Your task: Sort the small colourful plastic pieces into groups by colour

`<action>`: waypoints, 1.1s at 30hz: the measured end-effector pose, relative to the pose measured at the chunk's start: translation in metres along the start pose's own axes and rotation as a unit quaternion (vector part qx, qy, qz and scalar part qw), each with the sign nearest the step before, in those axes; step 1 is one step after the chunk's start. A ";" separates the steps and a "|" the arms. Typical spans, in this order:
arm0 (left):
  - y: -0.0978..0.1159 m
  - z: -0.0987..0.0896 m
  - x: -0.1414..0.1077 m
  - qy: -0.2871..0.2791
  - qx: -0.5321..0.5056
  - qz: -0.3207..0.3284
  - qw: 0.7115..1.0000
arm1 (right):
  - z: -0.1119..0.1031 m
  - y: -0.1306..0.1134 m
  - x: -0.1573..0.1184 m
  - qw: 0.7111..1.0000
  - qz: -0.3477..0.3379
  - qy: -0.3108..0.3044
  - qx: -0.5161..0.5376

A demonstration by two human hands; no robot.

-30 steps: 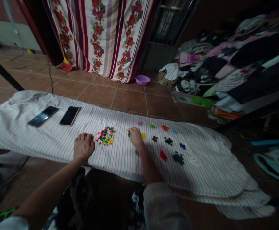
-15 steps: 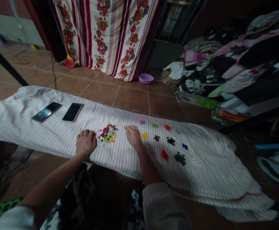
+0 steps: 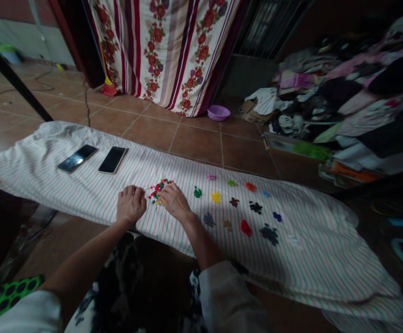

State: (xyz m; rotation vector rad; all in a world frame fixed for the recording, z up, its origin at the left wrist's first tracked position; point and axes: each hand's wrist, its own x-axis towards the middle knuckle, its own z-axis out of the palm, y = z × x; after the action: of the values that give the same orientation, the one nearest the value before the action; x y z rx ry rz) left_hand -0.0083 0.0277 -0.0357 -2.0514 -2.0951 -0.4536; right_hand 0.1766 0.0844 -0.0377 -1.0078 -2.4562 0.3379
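The right hand (image 3: 174,200) is on the mixed pile (image 3: 157,188); I can't tell if its fingers pinch. The left hand (image 3: 131,203) rests on the striped cloth (image 3: 180,231), fingers together.

Our right hand (image 3: 174,201) is down at the mixed-colour pieces (image 3: 158,187)
Our left hand (image 3: 131,204) rests beside them on striped cloth (image 3: 174,233); phones (image 3: 113,160) lie toward eleven o'clock, single-colour piles (image 3: 216,197) toward two.

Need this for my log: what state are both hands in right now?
Left hand: loosely open, palm down on the striped cloth, nothing visibly held.
Right hand: fingertips at the mixed pile; whether they grip a piece cannot be told.
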 end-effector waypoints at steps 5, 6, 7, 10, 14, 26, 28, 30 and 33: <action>0.000 0.000 0.000 -0.003 -0.003 -0.001 1.000 | 0.008 0.001 0.004 1.000 0.017 -0.002 -0.024; 0.000 0.000 0.000 -0.003 -0.004 -0.001 1.000 | 0.009 0.001 0.004 0.999 0.021 0.001 -0.030; 0.000 -0.001 0.000 -0.003 -0.005 -0.001 1.000 | 0.010 0.001 0.004 0.999 0.023 0.004 -0.036; 0.001 -0.001 0.000 -0.001 -0.004 -0.003 1.000 | 0.009 0.001 0.005 0.999 0.016 0.011 -0.035; 0.000 0.000 0.000 0.002 -0.006 -0.003 1.000 | 0.004 -0.001 0.006 1.000 0.015 0.026 0.005; 0.000 0.000 -0.001 0.008 0.002 0.002 1.000 | -0.025 0.025 -0.002 0.976 0.170 0.125 0.055; 0.000 0.001 0.000 0.010 0.007 0.004 1.000 | -0.032 0.039 -0.007 0.968 0.202 0.146 0.034; -0.001 0.002 0.000 0.012 0.012 0.005 1.000 | -0.038 0.054 -0.013 0.960 0.232 0.154 0.008; -0.002 0.002 0.000 0.013 0.017 0.004 1.000 | -0.044 0.071 -0.024 0.950 0.275 0.148 -0.023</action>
State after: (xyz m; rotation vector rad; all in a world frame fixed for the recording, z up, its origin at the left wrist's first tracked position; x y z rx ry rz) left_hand -0.0097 0.0281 -0.0378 -2.0247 -2.0641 -0.4363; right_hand 0.2562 0.1187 -0.0350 -1.6303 -1.8929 0.2774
